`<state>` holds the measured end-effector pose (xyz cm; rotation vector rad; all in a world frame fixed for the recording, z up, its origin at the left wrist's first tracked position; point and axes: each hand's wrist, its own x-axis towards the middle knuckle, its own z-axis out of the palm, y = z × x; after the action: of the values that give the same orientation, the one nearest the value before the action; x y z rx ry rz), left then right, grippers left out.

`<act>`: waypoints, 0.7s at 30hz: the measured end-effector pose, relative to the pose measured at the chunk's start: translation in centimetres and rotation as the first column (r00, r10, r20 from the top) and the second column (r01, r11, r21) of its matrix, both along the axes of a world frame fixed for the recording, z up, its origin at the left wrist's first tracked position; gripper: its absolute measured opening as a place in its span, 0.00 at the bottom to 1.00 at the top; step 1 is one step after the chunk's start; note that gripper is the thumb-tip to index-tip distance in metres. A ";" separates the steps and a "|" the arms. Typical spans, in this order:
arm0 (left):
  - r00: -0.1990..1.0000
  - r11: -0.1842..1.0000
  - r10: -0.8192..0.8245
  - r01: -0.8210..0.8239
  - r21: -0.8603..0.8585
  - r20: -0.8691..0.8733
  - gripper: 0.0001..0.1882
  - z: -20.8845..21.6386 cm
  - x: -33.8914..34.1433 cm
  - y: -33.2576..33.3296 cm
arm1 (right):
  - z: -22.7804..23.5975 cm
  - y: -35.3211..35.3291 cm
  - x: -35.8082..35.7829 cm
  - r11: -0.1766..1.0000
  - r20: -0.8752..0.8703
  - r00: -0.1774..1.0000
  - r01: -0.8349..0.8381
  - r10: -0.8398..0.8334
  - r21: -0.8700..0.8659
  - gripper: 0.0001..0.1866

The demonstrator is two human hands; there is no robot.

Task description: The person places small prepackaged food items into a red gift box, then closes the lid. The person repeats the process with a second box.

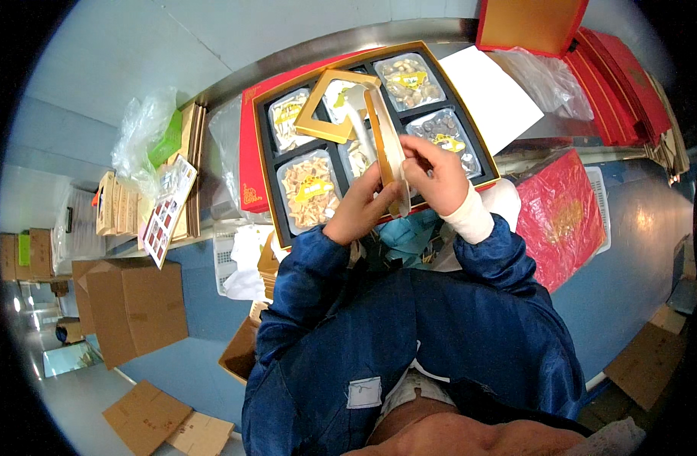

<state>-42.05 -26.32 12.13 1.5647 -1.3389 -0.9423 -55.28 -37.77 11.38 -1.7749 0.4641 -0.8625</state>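
Note:
A large gift box (485, 161) with gold edges and black compartments lies on the bench. Its clear packs hold what look like dried mushrooms: pale pieces (309, 182) at the near left, whole caps (411, 80) at the far right, dark ones (439, 137) below those. Over its middle I hold a narrow gold-and-white cardboard piece (384, 137), seen edge-on. My left hand (361, 205) grips its near end from the left. The right hand (437, 176) pinches its right side. A gold window-frame carton (318, 125) rests tilted on the packs beyond; what joins it to the held piece is unclear.
A red box (253, 182) lies under the left side. White sheet (489, 95), plastic film and stacked red boxes (614, 83) sit to the right. A wrapped red package (561, 220) lies near right. Brown cartons (131, 308) stand on the floor at left.

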 end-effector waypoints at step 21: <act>0.836 0.827 0.505 -0.539 -0.156 -0.212 0.23 -0.2 9.5 10.3 | 1.3 0.4 9.3 0.912 -0.527 0.835 -0.330 0.162 -0.244 0.25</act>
<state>-32.53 -16.06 11.95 1.5362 -0.7908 -0.5452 -45.96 -37.34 12.72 -2.3201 0.4164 -0.2901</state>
